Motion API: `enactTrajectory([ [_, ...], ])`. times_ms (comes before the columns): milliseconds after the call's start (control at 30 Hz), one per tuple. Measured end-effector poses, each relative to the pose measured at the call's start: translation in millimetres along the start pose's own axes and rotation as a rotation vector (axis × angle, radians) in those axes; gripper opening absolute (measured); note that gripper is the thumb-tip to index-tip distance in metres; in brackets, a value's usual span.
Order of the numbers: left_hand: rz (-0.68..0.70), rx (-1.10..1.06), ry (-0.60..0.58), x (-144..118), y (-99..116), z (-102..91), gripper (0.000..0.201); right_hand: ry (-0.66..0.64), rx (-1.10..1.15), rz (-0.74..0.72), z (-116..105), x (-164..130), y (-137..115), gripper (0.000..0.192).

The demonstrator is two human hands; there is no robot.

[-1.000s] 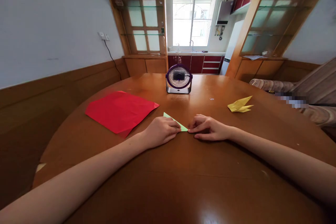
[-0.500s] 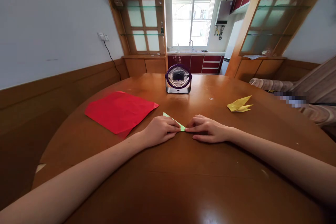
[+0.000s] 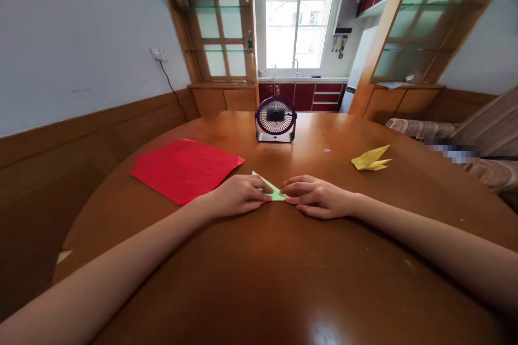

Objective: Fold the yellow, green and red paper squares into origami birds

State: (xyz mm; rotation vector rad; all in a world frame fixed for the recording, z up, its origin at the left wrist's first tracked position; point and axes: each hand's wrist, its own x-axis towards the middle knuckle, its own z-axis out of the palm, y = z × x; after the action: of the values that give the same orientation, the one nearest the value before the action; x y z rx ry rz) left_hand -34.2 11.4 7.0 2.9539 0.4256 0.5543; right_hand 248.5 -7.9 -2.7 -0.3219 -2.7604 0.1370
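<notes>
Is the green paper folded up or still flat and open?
Folded. The green paper shows only as a small pointed triangle, pressed on the table between the left hand and right hand.

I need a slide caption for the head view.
Left hand and right hand press folded green paper on wooden table.

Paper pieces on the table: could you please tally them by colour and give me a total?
Green: 1, the folded green paper pressed under the left hand and right hand
Red: 1, the flat red sheet
Yellow: 1, the folded yellow piece
Total: 3
</notes>
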Motion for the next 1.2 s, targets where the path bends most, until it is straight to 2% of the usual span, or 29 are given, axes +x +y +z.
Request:
enactTrajectory([
  [467, -0.172, -0.155, -0.115, -8.8, -4.0, -18.8, 0.034, -0.009, 0.1, 0.025, 3.8, 0.2, 0.2, 0.04],
  [767, -0.196, -0.22, -0.152, -12.6, -7.9, -25.2, 0.035, -0.061, 0.045, -0.001, -3.3, 7.6, -4.5, 0.04],
  [933, -0.257, -0.223, -0.197, -14.1, -8.3, -28.4, 0.037, -0.109, 0.012, -0.03, -7.1, 14.4, -6.5, 0.04],
  [1200, -0.251, -0.259, -0.212, -19.4, -11.4, -34.1, 0.03, -0.088, 0.01, -0.07, -3.3, 20.4, -5.5, 0.034],
])
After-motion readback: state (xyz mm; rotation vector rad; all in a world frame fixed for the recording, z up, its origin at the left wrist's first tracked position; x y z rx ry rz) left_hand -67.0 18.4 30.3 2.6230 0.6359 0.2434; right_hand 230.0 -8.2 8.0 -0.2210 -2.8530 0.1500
